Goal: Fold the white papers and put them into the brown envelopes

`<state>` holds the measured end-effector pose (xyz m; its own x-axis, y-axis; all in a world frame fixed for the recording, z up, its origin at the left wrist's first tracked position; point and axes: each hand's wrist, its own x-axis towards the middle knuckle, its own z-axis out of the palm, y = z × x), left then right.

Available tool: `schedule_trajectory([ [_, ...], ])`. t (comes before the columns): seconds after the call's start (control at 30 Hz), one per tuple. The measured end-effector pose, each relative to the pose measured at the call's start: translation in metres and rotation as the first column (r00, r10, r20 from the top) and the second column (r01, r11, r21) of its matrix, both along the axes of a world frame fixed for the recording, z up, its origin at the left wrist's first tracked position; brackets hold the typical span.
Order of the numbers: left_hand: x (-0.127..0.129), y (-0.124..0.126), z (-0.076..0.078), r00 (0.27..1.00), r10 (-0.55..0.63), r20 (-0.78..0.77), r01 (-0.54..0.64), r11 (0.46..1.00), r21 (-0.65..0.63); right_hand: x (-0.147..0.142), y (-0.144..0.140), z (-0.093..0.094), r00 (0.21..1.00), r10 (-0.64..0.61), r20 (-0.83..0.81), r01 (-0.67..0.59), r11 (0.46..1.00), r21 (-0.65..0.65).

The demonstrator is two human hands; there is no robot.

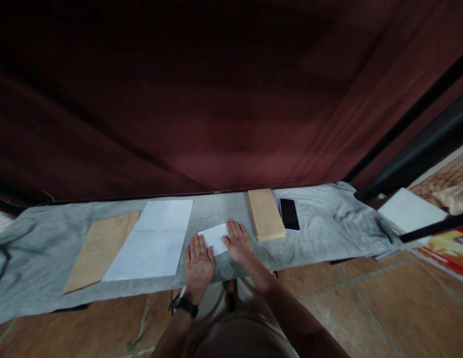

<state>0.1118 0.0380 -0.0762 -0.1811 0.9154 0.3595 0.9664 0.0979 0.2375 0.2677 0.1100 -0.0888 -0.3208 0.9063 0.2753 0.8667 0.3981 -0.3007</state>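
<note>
A small folded sheet of white paper (215,238) lies on the grey cloth in front of me. My left hand (199,262) rests flat over its left end, fingers stretched out and pointing away from me. Over the right end lies my right hand (238,241), also flat with its fingers extended. Both palms hide the ends of the paper. To the left, a large white sheet (156,238) with a crease across it partly covers a brown envelope (99,246). Right of my right hand is a stack of brown envelopes (266,214).
A phone (289,215) with a dark screen lies beside the stack. The grey cloth (328,219) covers a long narrow surface, with a dark red curtain (231,124) behind it. Dark metal bars (410,114) and a white board (412,210) stand at the right. Floor tiles (350,298) show below.
</note>
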Motion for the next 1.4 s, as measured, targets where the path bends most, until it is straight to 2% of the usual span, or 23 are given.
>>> schedule_trajectory([
  [0.2, 0.003, -0.003, 0.005, 0.999, 0.034, 0.043, -0.034, 0.999, 0.006, 0.013, -0.002, 0.000, 1.000, -0.026, 0.006, 0.026, 1.000, -0.003],
  [0.27, 0.009, -0.003, 0.008, 0.999, -0.025, 0.028, 0.025, 1.000, -0.003, 0.013, -0.003, 0.000, 1.000, -0.028, 0.010, 0.028, 1.000, -0.011],
  [0.4, 0.027, 0.000, 0.010, 0.968, -0.252, 0.003, 0.252, 0.965, -0.072, 0.012, -0.003, 0.001, 0.999, -0.027, 0.017, 0.028, 1.000, -0.010],
  [0.5, 0.033, 0.001, 0.007, 0.964, -0.267, -0.014, 0.265, 0.960, -0.090, 0.013, -0.003, 0.000, 1.000, -0.021, 0.018, 0.021, 1.000, -0.002],
  [0.7, 0.013, -0.008, -0.001, 0.985, -0.174, -0.022, 0.172, 0.983, -0.055, 0.013, -0.003, 0.000, 1.000, -0.028, 0.010, 0.028, 1.000, 0.001],
  [0.87, -0.008, -0.019, 0.002, 0.986, -0.155, -0.056, 0.150, 0.985, -0.085, 0.013, -0.004, 0.002, 0.999, -0.040, -0.001, 0.040, 0.999, 0.004],
  [1.07, -0.031, -0.008, 0.016, 0.968, -0.245, -0.060, 0.216, 0.928, -0.303, 0.018, -0.008, 0.004, 0.998, -0.069, -0.006, 0.069, 0.998, -0.008],
  [1.23, -0.034, -0.004, 0.025, 0.933, -0.348, -0.093, 0.299, 0.891, -0.340, 0.022, -0.010, 0.006, 0.997, -0.081, -0.019, 0.081, 0.997, -0.007],
  [1.3, -0.032, -0.005, 0.029, 0.935, -0.339, -0.107, 0.287, 0.897, -0.337, 0.023, -0.013, 0.008, 0.998, -0.050, -0.045, 0.050, 0.999, 0.008],
  [1.4, -0.029, -0.008, 0.036, 0.945, -0.310, -0.101, 0.265, 0.911, -0.316, 0.024, -0.021, 0.014, 0.989, 0.097, -0.108, -0.093, 0.995, 0.037],
])
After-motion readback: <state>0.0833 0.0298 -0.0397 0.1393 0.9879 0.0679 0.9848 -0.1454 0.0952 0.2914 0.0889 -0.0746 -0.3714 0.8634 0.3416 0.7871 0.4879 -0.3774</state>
